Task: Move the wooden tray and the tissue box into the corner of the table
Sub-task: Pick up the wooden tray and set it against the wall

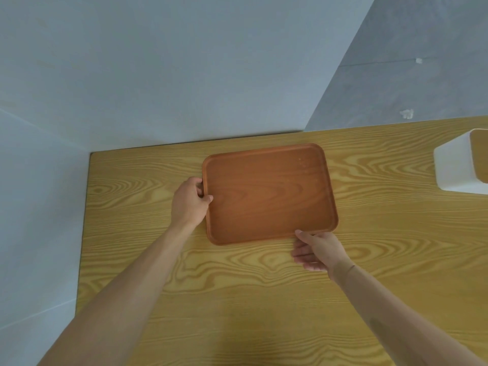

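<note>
A reddish-brown wooden tray with rounded corners lies flat and empty on the light wooden table, a little right of the table's far left corner. My left hand grips the tray's left rim, thumb over the edge. My right hand holds the tray's near right corner, thumb on the rim and fingers below. The tissue box, white with a wooden top, stands at the right edge of the view, partly cut off.
Grey-white walls meet the table along its far and left sides, forming the corner. Grey floor shows beyond the table's far right edge. Bare tabletop lies between tray and corner.
</note>
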A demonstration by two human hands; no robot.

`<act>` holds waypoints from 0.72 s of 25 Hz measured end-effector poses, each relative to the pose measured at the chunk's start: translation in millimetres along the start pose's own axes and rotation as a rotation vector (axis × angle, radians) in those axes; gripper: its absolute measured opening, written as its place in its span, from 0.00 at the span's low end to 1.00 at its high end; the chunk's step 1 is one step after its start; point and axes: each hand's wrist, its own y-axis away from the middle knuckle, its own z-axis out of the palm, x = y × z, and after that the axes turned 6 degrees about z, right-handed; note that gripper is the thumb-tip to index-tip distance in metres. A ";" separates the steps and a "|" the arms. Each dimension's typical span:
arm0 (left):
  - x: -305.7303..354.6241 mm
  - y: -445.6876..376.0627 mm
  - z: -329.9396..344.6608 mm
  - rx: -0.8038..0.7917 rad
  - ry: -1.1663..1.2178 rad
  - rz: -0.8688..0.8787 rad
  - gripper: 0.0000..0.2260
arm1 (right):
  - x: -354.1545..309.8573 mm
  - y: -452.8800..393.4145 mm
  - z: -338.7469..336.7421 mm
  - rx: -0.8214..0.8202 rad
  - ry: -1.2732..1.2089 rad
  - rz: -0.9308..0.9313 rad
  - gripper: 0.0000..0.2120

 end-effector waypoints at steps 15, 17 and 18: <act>-54.2 87.0 19.8 -0.195 -0.369 0.176 0.53 | 38.4 -7.3 -54.7 0.714 1.116 -0.649 0.48; -57.9 88.8 21.6 -0.220 -0.410 0.180 0.55 | 34.7 -14.4 -58.1 0.686 1.165 -0.645 0.47; -57.7 88.3 21.8 -0.221 -0.424 0.180 0.55 | 32.4 -16.6 -58.8 0.679 1.174 -0.648 0.46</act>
